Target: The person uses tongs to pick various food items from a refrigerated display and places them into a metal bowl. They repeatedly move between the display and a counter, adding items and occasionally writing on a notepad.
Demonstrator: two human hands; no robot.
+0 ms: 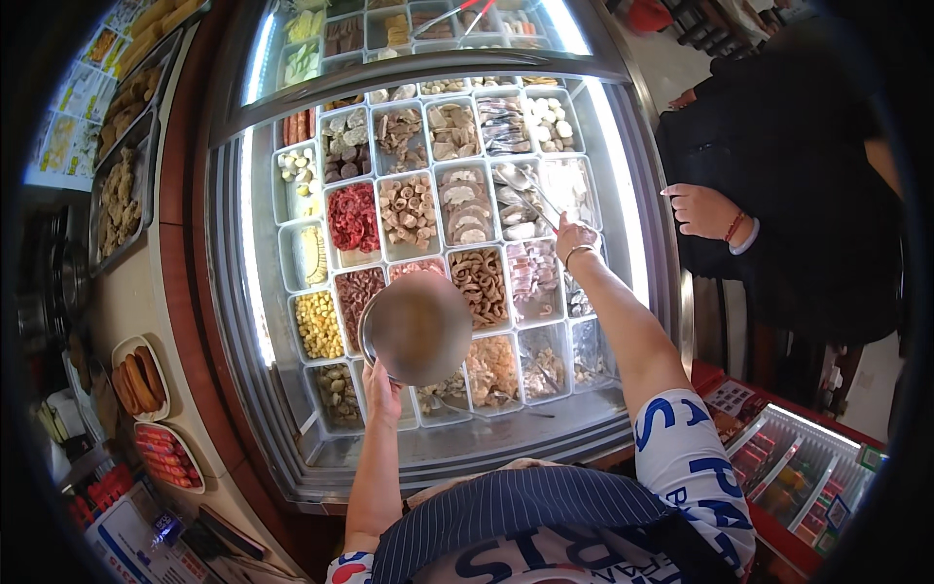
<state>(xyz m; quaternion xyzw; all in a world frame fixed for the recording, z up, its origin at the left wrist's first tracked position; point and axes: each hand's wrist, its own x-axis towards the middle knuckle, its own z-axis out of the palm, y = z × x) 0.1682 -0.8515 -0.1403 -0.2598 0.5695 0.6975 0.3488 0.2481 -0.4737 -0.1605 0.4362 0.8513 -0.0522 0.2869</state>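
Note:
My left hand (382, 391) grips the near rim of a round metal bowl (366, 336) over the display case (613, 401). The bowl's inside is blurred, so its contents cannot be told. With my right hand (576, 237) I hold metal tongs (537, 195), fingers closed round the handle end. Their tips reach into a clear bin of grey, shiny pieces (523, 219), on the right side of the case. Left of that bin lie pale sliced pieces (465, 209). A bin of pinkish rolls (533, 268) sits just below my right hand.
Several bins hold food, among them red meat (353, 216) and corn (319, 323). A metal frame bar (418, 66) crosses the far part. Another person in black (769, 165) stands at the right. Sausages on a plate (141, 380) lie on the left counter.

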